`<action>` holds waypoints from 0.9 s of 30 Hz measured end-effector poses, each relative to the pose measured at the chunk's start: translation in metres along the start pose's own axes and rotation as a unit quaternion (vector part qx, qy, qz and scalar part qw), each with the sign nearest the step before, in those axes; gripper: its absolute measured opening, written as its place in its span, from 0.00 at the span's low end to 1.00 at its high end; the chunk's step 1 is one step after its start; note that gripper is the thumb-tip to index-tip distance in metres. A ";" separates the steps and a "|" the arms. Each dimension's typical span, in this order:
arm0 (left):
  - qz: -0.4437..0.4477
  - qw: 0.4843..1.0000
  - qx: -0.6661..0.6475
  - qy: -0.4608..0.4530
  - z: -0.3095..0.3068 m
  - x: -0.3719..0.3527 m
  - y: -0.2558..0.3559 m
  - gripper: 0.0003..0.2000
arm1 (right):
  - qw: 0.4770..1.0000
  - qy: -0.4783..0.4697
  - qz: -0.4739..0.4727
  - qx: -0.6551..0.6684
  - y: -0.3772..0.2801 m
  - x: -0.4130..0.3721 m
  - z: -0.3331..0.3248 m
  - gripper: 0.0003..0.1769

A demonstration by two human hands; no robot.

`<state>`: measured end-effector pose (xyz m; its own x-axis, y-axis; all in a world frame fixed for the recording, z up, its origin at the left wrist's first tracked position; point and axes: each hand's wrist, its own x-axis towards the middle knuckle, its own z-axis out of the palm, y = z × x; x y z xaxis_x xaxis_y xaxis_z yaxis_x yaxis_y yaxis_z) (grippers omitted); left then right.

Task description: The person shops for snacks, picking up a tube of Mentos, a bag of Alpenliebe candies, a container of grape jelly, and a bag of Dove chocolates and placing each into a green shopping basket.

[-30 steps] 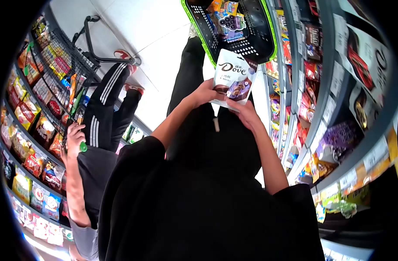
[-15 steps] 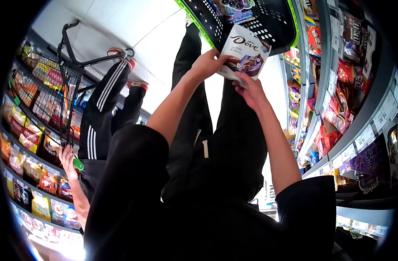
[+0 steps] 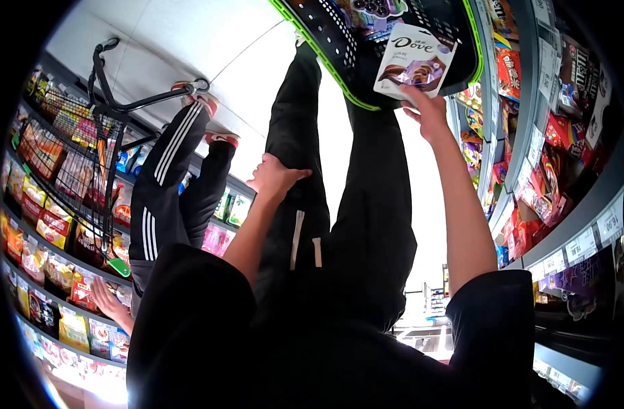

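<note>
My right hand [image 3: 429, 114] grips the lower edge of a white and brown Dove chocolate pouch [image 3: 415, 60]. The pouch is tilted, its printed front facing me, over the black shopping basket [image 3: 366, 101] with a bright green rim. Inside the basket lie other packs, among them a purple one with a dark grape-like picture [image 3: 379, 7]. My left hand [image 3: 279, 178] holds nothing; it is in front of my dark trouser leg, thumb apart from its loosely bent fingers.
On the right, curved shelves carry red candy bags [image 3: 554, 180] above price tags [image 3: 584, 244]. At the left stands a wire shopping cart [image 3: 73, 157]. Another person in striped trousers [image 3: 172, 160] is beside it, one hand [image 3: 110, 300] near the snack shelves [image 3: 73, 327].
My left hand has let go of the Dove pouch and dropped down and left. My right hand has carried the pouch up and right over the basket. The other person's hand has lowered.
</note>
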<state>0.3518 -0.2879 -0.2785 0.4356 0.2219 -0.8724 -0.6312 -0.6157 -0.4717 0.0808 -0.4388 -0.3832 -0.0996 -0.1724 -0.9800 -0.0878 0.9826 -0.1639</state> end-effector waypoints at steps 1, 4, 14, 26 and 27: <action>-0.011 1.000 -0.005 0.010 0.002 0.006 0.005 0.50 | 1.000 0.013 0.013 -0.005 -0.007 0.009 0.000 0.21; -0.032 0.999 -0.010 0.029 0.010 0.016 0.019 0.45 | 0.999 0.027 0.022 -0.036 -0.017 0.030 -0.004 0.23; -0.021 0.982 0.029 0.184 0.004 0.012 0.050 0.32 | 0.953 -0.041 -0.059 -0.294 -0.054 0.139 -0.014 0.20; 0.031 0.952 0.062 0.297 0.007 0.029 0.060 0.33 | 0.959 -0.053 -0.033 -0.277 -0.039 0.275 0.008 0.24; 0.028 0.953 0.070 0.293 0.007 0.030 0.062 0.33 | 0.964 -0.059 -0.008 -0.257 -0.027 0.276 0.012 0.23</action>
<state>0.3215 -0.3142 -0.3345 0.6565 -0.2947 -0.6943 -0.7254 -0.4990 -0.4741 0.0673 -0.5119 -0.6507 0.0169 -0.1473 -0.9889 -0.5717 0.8100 -0.1304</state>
